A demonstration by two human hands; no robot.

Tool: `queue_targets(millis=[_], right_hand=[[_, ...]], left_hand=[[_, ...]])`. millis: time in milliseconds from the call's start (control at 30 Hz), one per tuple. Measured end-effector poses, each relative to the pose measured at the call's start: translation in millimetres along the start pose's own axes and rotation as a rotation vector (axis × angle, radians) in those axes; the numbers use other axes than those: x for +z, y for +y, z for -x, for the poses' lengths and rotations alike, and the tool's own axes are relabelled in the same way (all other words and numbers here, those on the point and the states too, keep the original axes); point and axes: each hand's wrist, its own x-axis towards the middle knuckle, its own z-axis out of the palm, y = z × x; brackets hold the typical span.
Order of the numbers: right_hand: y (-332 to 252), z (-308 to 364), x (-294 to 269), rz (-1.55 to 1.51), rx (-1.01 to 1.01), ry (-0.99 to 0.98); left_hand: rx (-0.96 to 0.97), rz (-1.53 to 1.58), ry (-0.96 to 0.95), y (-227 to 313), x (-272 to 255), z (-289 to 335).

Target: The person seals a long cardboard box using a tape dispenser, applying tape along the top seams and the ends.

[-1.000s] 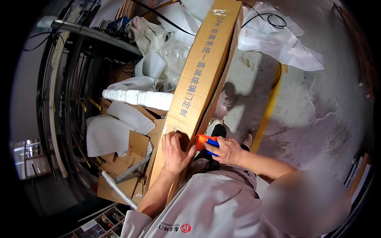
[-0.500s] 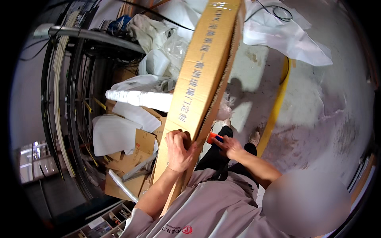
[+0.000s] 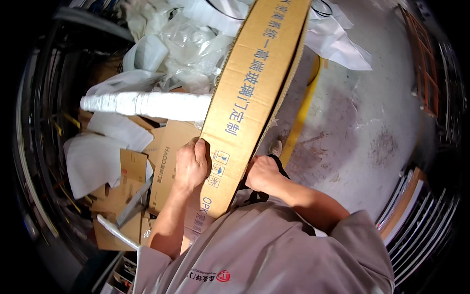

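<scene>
- Gripping the left edge of the long cardboard box [image 3: 254,88], my left hand [image 3: 191,164] is closed on it, fingers curled at the rim.
- On my feed, the right hand [image 3: 263,172] sits at the box's right side, knuckles bent; its fingertips are hidden, so I cannot tell whether it grips or only presses.
- I have the box running from just in front of the grey shirt [image 3: 293,250] up past the top of my view, leaning rightward, its blue-printed face toward the camera.
- Left of it I see a white-wrapped roll [image 3: 144,105], its right end meeting the box's outline; whether they touch, I cannot tell.
- Above that roll lies crumpled clear plastic [image 3: 193,51]; below it, a white sheet [image 3: 90,161] rests among cardboard pieces [image 3: 169,161].
- Over to my right, a yellow stripe [image 3: 298,122] crosses the grey floor [image 3: 347,132], a shoe [image 3: 275,147] just beside it.
</scene>
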Motion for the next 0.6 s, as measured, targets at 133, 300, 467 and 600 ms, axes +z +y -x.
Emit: queue_targets(millis=[133,300,467,600], right_hand=[[5.4,-14.7,23.7,-0.03,-0.062,0.08],[28.5,-57.3,64.8,0.03,0.031,0.093],[64.4,27.7,17.9,-0.096,-0.003,0.238],[107.5,103.3,19.1,-0.366,-0.304,0.719]], left_hand=[[0.257,-0.175,0.158,-5.3,1.9,4.0],[0.396,-0.244,0.298,-14.0,4.6,7.7],[0.443,-0.476,0.419,-19.3,2.9,19.4],[0.638,-0.438,0.615,29.8,16.3,29.7]])
